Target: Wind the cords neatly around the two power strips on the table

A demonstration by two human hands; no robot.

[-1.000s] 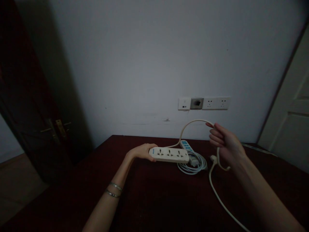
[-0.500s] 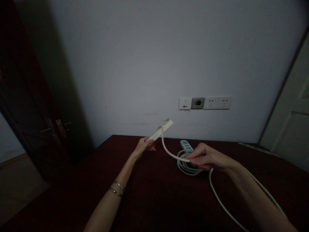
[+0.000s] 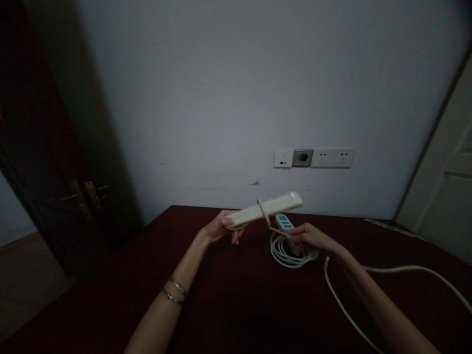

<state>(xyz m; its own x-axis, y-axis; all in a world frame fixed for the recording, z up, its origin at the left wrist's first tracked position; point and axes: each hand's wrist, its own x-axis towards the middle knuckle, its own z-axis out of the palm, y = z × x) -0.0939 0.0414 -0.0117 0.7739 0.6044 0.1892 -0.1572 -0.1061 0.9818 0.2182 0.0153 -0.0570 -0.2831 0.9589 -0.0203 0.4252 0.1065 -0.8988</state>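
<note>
My left hand (image 3: 223, 227) grips one end of a long white bar, which looks like a power strip (image 3: 280, 204), its far end pointing right and slightly up. No sockets show on the side facing me. A white cable (image 3: 264, 214) loops around the strip near its middle. My right hand (image 3: 308, 237) pinches this cable a little to the right of the strip and below it. Behind the right hand, a second power strip (image 3: 283, 222) with blue socket faces lies on the table, its white cord (image 3: 283, 255) coiled beside it and partly hidden by the hand.
Dark red table (image 3: 236, 295) runs up to the pale wall. Wall sockets (image 3: 332, 158) and a grey wall plate (image 3: 302, 158) sit above it. Loose cable (image 3: 409, 268) trails off to the right and front. A dark door (image 3: 55, 147) stands at left.
The held strip has swung right and turned flatter. My right hand has pulled the cable closer around it. The loose cable at right has shifted into a wider curve.
</note>
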